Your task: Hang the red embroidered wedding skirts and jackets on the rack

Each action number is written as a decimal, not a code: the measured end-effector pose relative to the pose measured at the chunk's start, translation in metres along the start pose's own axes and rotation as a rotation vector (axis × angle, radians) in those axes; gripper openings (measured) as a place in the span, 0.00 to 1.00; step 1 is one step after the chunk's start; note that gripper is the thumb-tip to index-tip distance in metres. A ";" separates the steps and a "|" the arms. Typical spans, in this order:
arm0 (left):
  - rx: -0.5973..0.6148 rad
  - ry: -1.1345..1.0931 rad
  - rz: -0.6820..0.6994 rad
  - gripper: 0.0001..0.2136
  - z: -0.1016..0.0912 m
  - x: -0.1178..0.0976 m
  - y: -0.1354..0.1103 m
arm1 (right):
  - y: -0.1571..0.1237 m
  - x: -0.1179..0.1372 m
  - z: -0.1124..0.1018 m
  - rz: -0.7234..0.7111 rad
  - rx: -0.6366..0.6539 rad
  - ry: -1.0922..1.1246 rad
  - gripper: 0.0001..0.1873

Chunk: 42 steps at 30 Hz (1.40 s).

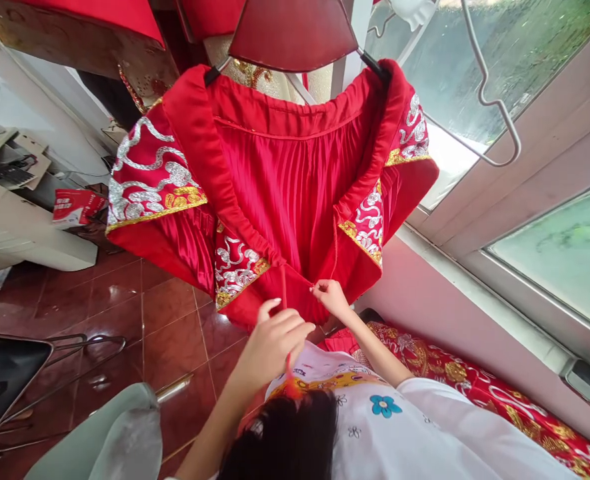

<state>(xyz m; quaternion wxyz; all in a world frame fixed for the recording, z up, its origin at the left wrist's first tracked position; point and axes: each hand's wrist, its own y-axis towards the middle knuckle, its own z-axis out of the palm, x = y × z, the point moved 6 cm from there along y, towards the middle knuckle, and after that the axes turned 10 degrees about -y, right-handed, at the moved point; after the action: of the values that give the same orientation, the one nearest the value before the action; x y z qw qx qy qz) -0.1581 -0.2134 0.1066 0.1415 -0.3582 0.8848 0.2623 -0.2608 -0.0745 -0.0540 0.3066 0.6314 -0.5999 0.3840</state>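
Note:
A red pleated skirt [285, 180] with silver and gold embroidered panels hangs from a dark hanger [295, 33] in front of me. My right hand [329, 295] pinches the skirt's red fabric at its lower edge. My left hand [273, 341] is just below and to the left, fingers curled together around a thin red cord [285, 283] that runs down from the skirt. My white flowered shirt [399, 427] and dark hair fill the bottom of the view.
An empty wire hanger [495, 107] hangs by the window [549, 253] on the right. Red and gold embroidered cloth [475, 387] lies along the wall. On the left are a red tiled floor [125, 300], a metal frame [59, 373] and a white unit [25, 233].

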 end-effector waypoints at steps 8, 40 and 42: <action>0.030 -0.331 -0.521 0.20 0.118 0.086 -0.027 | -0.001 0.008 0.002 0.035 -0.021 0.016 0.18; -0.015 -0.137 -0.795 0.14 0.142 0.104 0.020 | -0.020 0.049 -0.013 0.261 -0.193 0.636 0.13; -0.010 -0.128 -0.807 0.14 0.145 0.106 0.018 | -0.020 0.059 -0.021 0.244 -0.198 0.649 0.13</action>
<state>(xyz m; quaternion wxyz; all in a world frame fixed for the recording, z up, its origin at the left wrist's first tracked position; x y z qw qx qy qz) -0.2364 -0.1797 -0.0529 0.2861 -0.6603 0.6613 0.2117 -0.2440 -0.0859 0.0084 0.4928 0.3675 -0.5765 0.5383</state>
